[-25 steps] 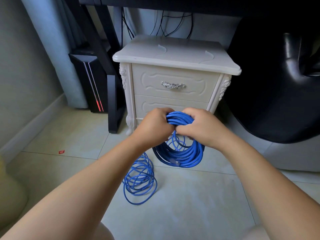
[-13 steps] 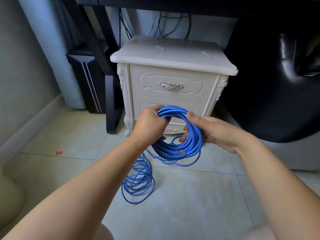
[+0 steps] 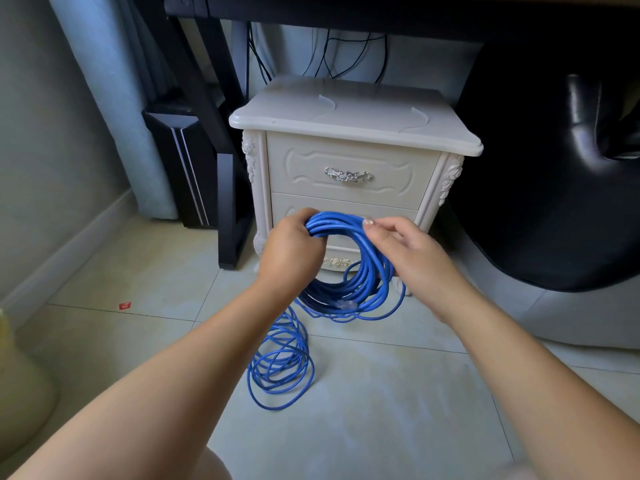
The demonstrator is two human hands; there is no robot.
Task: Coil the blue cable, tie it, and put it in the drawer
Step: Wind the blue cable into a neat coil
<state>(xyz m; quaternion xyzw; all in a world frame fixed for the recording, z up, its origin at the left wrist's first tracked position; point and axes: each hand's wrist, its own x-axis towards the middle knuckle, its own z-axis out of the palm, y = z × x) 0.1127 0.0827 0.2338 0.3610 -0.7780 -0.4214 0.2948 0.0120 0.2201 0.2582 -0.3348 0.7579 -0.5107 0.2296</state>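
Red scrap [image 3: 125,306] lies on the tiled floor [image 3: 381,417] at far left, near a black computer tower [image 3: 180,161]. In the centre, the left hand [image 3: 291,252] grips the blue cable [image 3: 363,268] at the coil's ten o'clock; loose loops trail to the floor at seven o'clock. The right hand [image 3: 410,252] pinches the coil at two o'clock. Both hands hold it before a cream cabinet [image 3: 353,116], its top drawer [image 3: 304,171] closed. A black chair [image 3: 554,174] stands right.

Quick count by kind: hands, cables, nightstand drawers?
Hands: 2, left hand and right hand
Cables: 1, blue cable
Drawers: 2, top drawer and bottom drawer, both closed
Total: 5
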